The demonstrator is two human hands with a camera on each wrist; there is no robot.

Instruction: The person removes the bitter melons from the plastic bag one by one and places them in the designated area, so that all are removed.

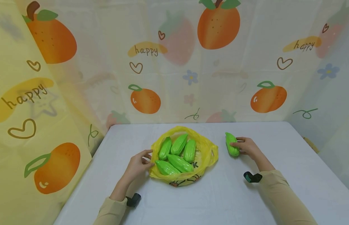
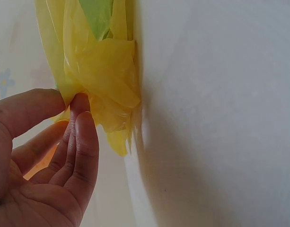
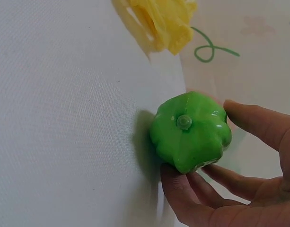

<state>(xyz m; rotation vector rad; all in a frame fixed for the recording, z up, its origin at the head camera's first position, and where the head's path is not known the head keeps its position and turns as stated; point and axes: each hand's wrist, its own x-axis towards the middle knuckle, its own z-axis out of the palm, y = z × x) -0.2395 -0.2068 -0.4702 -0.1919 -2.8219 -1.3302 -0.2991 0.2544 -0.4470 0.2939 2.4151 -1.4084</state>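
A yellow plastic bag [image 1: 204, 159] lies spread on the table with its mouth facing up. Inside it are several shiny green toy gourds [image 1: 178, 144], ribbed and pointed at one end. My left hand [image 1: 138, 165] pinches the bag's left edge; in the left wrist view thumb and fingertips meet on the crumpled yellow film [image 2: 102, 71]. To the right of the bag, my right hand [image 1: 247, 147] grips another green toy gourd [image 1: 231, 145] by its sides. The right wrist view shows this gourd's [image 3: 192, 137] blunt end with a small round nub, between thumb and fingers, close beside the white tabletop.
A white cloth [image 1: 208, 200] covers the table. Behind and at the sides hang pale sheets [image 1: 233, 68] printed with oranges, hearts and the word happy. Each wrist wears a small black camera [image 1: 252, 177] near the sleeve. The bag's handle loop [image 1: 214, 153] points toward the right hand.
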